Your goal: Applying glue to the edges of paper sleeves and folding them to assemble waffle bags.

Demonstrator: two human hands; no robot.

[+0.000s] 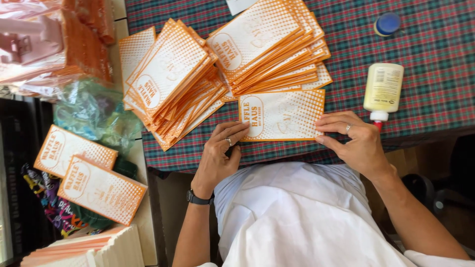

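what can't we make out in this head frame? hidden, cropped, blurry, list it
- Left hand: palm side faces down, so its grip on the orange-and-white card can't be judged.
- Right hand: fingertips sit at the card's edge; pinching or pressing is unclear.
- Card stacks: lower cards are covered, count unknown.
- Glue bottle: nozzle tip is behind the right hand.
- Blue cap: blurred.
- Bagged items at the left edge: cropped, overexposed.

Orange-white paper bags [281,115] fanned on table beside yellow glue bottle [383,88].

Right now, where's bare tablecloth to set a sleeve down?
Bare plaid tablecloth lies right of the glue bottle and between it and the fanned sleeve stacks. The left half is crowded by stacks; both hands pinch one sleeve at the near edge.
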